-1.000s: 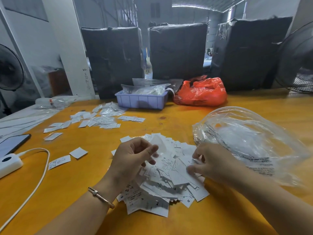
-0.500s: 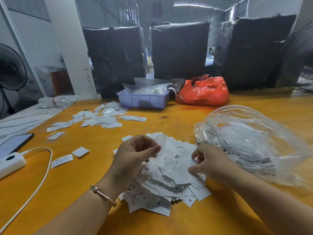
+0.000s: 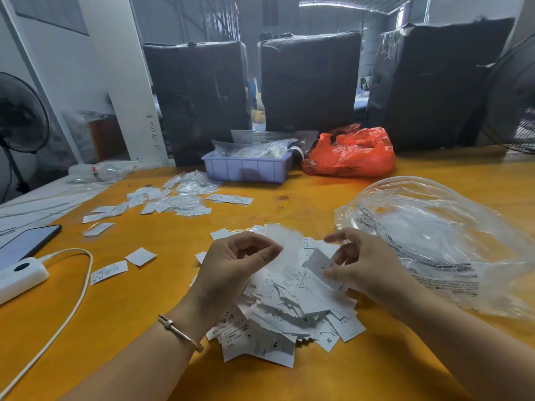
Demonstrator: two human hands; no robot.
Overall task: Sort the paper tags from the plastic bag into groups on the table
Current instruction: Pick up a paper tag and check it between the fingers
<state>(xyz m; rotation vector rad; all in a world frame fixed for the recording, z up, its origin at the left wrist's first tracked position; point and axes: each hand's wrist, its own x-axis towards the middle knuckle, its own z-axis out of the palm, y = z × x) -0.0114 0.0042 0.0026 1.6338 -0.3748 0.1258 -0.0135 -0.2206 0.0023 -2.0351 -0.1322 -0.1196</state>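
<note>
Left hand (image 3: 231, 267) pinched a blurred white tag (image 3: 285, 241) between thumb and curled fingers, just above the pile. Right hand (image 3: 364, 264) pinched another tag (image 3: 317, 260) at its right edge, thumb and forefinger closed on it, other fingers loosely spread; a dark mark on it, unreadable. Both hands sat at frame center, over the tag pile (image 3: 289, 311).

The pile lay on the orange table (image 3: 144, 328), center to lower center. Readable on pile tags: "M" at lower right, "S" on several, "MADE IN" on one mid-pile. Other print too small to read.

Clear plastic bag (image 3: 440, 235) lay right of the pile, just beside the right hand, puffed up. Black warning print on it, partly legible: "THIS BAG IS NOT A TOY", "ATTENZIONE".

Sorted tags (image 3: 173, 202) were spread in upper-left center of the table, well apart from the pile; two loose tags (image 3: 108, 272) lay left of the left hand. Bracelet (image 3: 179, 331) on left wrist.

Far left: phone (image 3: 27, 241), white charger (image 3: 20, 274) with cable (image 3: 78, 296). Top center: purple tray (image 3: 247, 169) with clear bags, red bag (image 3: 351, 153) to its right, black-wrapped boxes (image 3: 309, 79) behind. Fans at both frame edges.
</note>
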